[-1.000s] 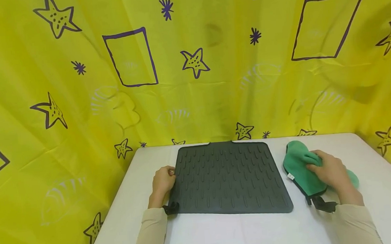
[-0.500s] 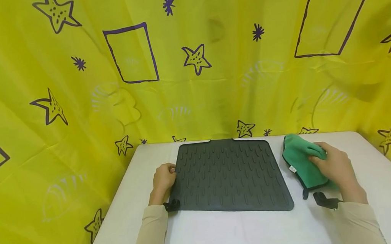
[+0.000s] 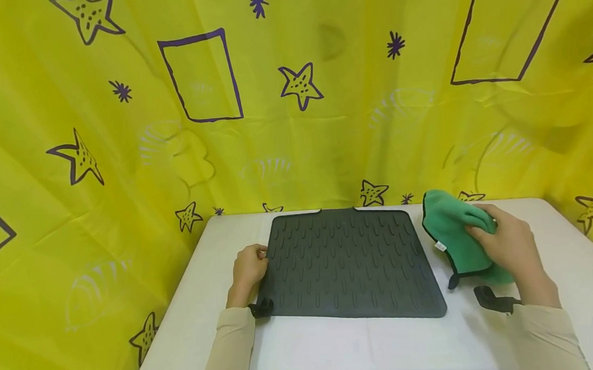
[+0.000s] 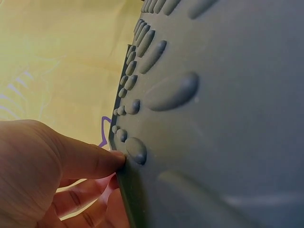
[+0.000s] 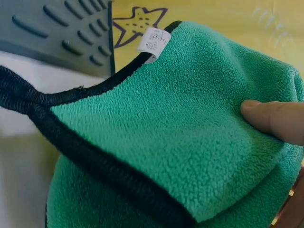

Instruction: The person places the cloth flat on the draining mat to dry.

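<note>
A dark grey rubbery mat (image 3: 347,265) with raised oblong ridges lies on the white table. My left hand (image 3: 249,267) pinches its left edge; in the left wrist view the thumb (image 4: 97,161) is on the ridged face and the other fingers are behind the rim. To the right of the mat, my right hand (image 3: 512,243) grips a folded green cleaning cloth (image 3: 454,233) with black edging, a hanging loop and a small white tag. The right wrist view has the thumb (image 5: 275,118) pressing into the fleecy cloth (image 5: 166,114); most other fingers are hidden.
The white table (image 3: 315,352) ends at the back against a yellow curtain (image 3: 320,148) printed with stars and frames. A dark camera mount sits at each wrist. The mat's tab reaches the table's back edge.
My right hand has raised the cloth a little and carried it away from me, toward the back of the table. The left hand keeps its place on the mat. The head view has tilted slightly.
</note>
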`<state>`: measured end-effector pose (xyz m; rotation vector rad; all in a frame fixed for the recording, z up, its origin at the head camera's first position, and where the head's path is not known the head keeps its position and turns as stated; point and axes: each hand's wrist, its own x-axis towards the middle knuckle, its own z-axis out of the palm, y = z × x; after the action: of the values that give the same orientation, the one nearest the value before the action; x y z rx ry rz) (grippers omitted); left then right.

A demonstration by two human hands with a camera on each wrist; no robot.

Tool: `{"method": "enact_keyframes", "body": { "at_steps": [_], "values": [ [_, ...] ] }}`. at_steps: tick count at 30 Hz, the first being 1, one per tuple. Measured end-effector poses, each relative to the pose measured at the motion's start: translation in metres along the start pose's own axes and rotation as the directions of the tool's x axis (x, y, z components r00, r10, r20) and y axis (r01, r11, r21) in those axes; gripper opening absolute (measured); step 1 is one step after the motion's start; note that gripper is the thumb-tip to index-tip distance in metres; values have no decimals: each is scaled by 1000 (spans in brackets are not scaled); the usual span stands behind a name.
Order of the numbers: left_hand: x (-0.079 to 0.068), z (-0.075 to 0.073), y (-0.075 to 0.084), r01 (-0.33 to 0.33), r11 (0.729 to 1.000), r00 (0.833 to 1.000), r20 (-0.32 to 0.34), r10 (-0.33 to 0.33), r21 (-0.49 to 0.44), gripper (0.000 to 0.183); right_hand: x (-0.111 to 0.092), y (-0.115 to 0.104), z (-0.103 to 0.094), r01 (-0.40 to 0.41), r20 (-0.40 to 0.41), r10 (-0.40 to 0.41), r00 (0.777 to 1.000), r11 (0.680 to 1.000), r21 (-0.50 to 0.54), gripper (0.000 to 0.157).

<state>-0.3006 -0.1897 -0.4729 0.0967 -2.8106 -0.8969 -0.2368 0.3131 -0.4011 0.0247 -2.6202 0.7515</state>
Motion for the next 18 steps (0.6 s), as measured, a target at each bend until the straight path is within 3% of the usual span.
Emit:
{"method": "enact_keyframes", "body": {
  "at_steps": [18],
  "values": [
    [0,-1,0,16,1000,1000,9,-16,-4,25,2,-42,21,130,-75,-123,990,986,102,37]
  ]
}}
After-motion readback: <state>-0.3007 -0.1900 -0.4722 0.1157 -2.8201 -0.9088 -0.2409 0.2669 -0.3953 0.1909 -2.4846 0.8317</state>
